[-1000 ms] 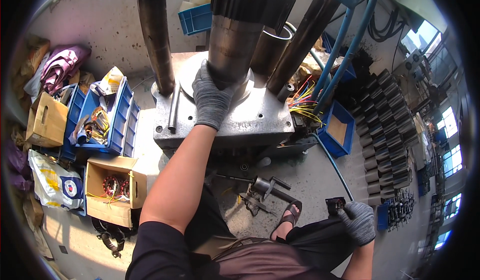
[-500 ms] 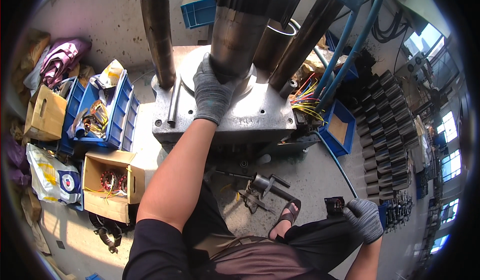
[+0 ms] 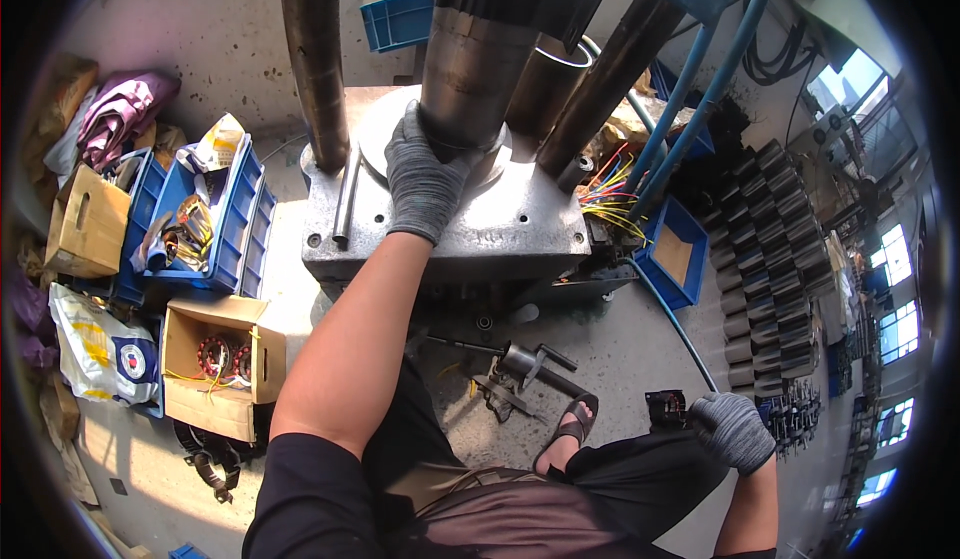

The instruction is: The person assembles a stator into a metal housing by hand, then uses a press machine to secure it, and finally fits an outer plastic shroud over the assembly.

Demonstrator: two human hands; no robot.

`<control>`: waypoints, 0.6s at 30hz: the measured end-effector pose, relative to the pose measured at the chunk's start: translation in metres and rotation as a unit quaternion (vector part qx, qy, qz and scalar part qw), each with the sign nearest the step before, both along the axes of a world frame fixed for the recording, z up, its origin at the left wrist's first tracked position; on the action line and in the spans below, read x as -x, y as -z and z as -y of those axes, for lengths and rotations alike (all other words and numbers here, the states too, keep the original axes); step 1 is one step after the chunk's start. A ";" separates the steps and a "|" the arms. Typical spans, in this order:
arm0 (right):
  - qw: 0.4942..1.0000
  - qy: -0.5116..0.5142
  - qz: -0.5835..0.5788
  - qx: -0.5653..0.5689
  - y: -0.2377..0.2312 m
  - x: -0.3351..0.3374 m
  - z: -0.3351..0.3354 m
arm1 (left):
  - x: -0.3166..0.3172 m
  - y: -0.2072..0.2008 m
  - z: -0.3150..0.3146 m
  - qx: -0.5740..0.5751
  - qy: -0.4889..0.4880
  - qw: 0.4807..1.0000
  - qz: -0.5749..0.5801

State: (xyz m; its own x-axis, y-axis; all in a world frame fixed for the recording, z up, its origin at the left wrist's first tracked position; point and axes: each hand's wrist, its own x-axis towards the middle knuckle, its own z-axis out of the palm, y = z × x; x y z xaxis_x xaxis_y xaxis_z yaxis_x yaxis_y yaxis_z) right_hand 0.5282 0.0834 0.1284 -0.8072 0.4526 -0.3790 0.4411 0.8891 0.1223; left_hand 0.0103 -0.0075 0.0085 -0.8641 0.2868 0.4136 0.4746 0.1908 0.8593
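Note:
My left hand (image 3: 425, 184), in a grey knit glove, is wrapped against the lower left side of a dark metal cylinder (image 3: 470, 84). That cylinder stands upright on a pale round disc (image 3: 385, 119) on the thick steel bed (image 3: 450, 224) of a press. To the lower right, my right hand (image 3: 735, 431), gloved alike, has its fingers curled. The lower end of a thin blue rod or hose (image 3: 675, 324) meets this hand, and a small dark box-like part (image 3: 665, 409) lies beside its fingers. What those fingers hold is hidden.
Steel columns (image 3: 315, 59) flank the cylinder. A loose metal rod (image 3: 347, 199) lies on the bed's left. Blue crates (image 3: 225, 219) and a cardboard box (image 3: 210, 409) stand left. Metal tools (image 3: 525, 364) lie on the floor near my foot. Stacked metal tubes (image 3: 770, 259) rise at right.
My right hand has shifted slightly right. My left hand keeps its place on the cylinder. The whole view has moved a little.

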 end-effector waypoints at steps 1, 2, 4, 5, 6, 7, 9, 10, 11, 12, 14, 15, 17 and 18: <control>1.000 -0.002 0.000 0.003 -0.001 0.003 0.000 | 0.001 0.002 0.000 0.009 -0.015 1.000 -0.010; 0.999 0.005 -0.041 0.010 -0.006 0.010 0.000 | 0.001 0.005 0.000 0.018 -0.031 0.999 -0.020; 0.990 0.016 -0.137 0.002 -0.010 0.017 0.000 | -0.009 -0.010 0.005 0.019 -0.011 1.000 0.001; 0.986 0.021 -0.164 0.001 -0.010 0.018 0.001 | -0.013 -0.016 0.005 0.019 0.008 1.000 0.020; 0.981 0.023 -0.193 0.000 -0.010 0.019 0.002 | -0.012 -0.017 0.006 0.018 0.007 1.000 0.020; 0.981 0.023 -0.193 -0.001 -0.010 0.017 0.002 | -0.010 -0.016 0.008 0.016 0.010 1.000 0.019; 0.998 -0.011 -0.066 0.001 -0.007 0.011 0.000 | -0.008 -0.014 0.008 0.013 0.013 1.000 0.018; 0.998 -0.011 -0.066 0.001 -0.009 0.014 0.000 | -0.008 -0.013 0.008 0.013 0.011 1.000 0.019; 0.996 -0.001 -0.090 0.018 -0.013 0.018 0.000 | -0.007 -0.012 0.008 0.013 0.009 1.000 0.020; 0.993 0.011 -0.113 0.037 -0.014 0.019 0.001 | -0.009 -0.014 0.008 0.013 0.010 1.000 0.021; 0.987 0.007 -0.158 0.019 -0.013 0.017 -0.001 | -0.013 -0.019 0.007 0.030 0.002 0.999 0.018; 0.986 0.003 -0.164 0.012 -0.015 0.019 0.000 | -0.012 -0.018 0.008 0.030 0.001 0.999 0.018; 0.995 -0.002 -0.104 -0.013 -0.014 0.015 -0.001 | -0.008 -0.011 0.007 0.014 -0.022 0.999 -0.019; 0.995 -0.002 -0.104 -0.013 -0.014 0.015 -0.001 | -0.007 -0.009 0.006 0.014 -0.022 0.999 -0.019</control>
State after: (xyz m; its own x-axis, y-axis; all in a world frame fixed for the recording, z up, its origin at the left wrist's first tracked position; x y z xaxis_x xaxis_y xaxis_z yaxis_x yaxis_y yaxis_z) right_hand 0.5131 0.0843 0.1424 -0.8686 0.4565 -0.1924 0.4555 0.8887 0.0521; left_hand 0.0177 -0.0132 0.0173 -0.8602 0.2609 0.4381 0.4970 0.2363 0.8350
